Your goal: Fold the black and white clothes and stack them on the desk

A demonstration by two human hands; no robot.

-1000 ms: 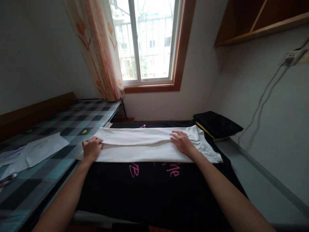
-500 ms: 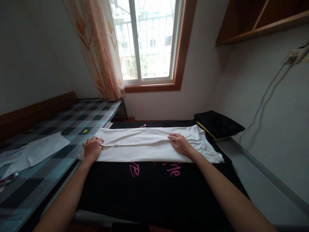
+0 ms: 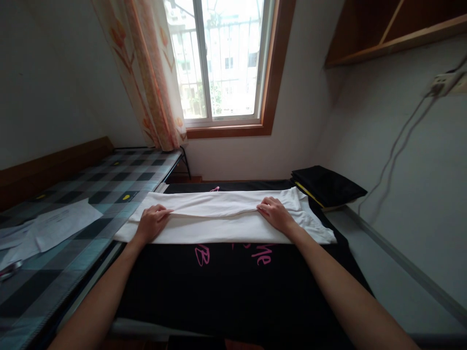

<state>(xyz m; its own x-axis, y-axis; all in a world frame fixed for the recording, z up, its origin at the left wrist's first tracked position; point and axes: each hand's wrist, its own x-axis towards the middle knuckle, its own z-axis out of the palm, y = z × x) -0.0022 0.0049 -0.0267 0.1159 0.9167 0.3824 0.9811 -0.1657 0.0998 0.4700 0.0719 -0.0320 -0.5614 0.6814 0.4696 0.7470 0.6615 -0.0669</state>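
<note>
A white garment (image 3: 211, 228), folded into a long flat strip, lies across a black cloth (image 3: 226, 291) with pink lettering. On its left part, my left hand (image 3: 152, 223) pinches the edge of the upper fold between thumb and fingers. My right hand (image 3: 276, 215) grips that same edge farther right, fingertips pressed together. Between the hands the fold's edge is slightly lifted and runs nearly straight. The garment's right end is crumpled, and its left end reaches over toward the checked mattress.
A bed with a checked mattress (image 3: 83, 182) stands at left, with white papers (image 3: 62, 223) on it. A folded black item with a yellow edge (image 3: 328, 185) rests at the back right. Beyond are a window (image 3: 226, 63), a curtain (image 3: 146, 73) and a wooden shelf (image 3: 401, 41).
My left hand has moved right along the garment and now pinches the fold's edge. My right hand has shifted only slightly; the fold's edge between the hands has risen a little.
</note>
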